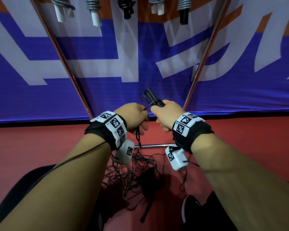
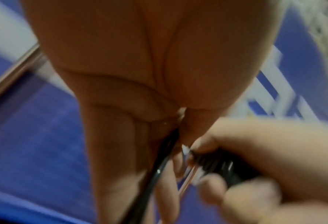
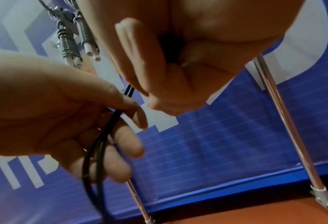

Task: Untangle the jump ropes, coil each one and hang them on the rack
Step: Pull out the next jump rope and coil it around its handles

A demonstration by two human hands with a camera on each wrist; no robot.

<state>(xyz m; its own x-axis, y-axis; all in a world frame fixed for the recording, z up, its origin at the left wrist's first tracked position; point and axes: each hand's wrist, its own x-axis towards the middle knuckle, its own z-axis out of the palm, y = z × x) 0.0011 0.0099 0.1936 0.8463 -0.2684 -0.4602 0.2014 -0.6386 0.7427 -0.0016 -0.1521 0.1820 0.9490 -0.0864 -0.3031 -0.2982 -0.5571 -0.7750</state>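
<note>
My right hand grips a pair of black jump rope handles, which stick up and away from the fist. A few turns of thin black cord wrap the handles just above the fingers. My left hand, close beside it, pinches the same cord between thumb and forefinger. The other left fingers lie loosely behind the cord. From there the cord drops to a tangle of black ropes on the red floor. In the left wrist view the cord runs across my palm toward the handles.
The rack's two slanted metal poles stand in front of a blue and white banner. Several coiled ropes hang at the top of the rack. A low crossbar lies near the floor, and a black shoe is at the lower right.
</note>
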